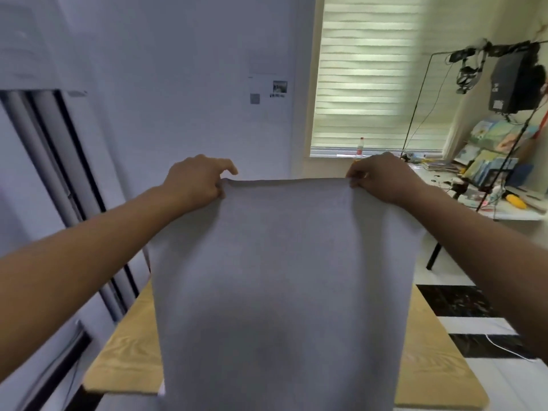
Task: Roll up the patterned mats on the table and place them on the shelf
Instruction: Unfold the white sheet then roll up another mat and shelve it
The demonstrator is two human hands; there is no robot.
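A mat (281, 286) hangs in front of me, held up by its top edge, with its plain grey back facing the camera; its pattern is not visible. My left hand (197, 180) pinches the top left corner. My right hand (381, 178) pinches the top right corner. The mat hangs down over the wooden table (124, 351) and hides most of the tabletop.
A white wall and dark door frame (68, 179) stand to the left. A window with blinds (364, 72) is ahead. At the right, a white desk (504, 212) carries books, a black stand with cables and small items. The floor at the right is tiled black and white.
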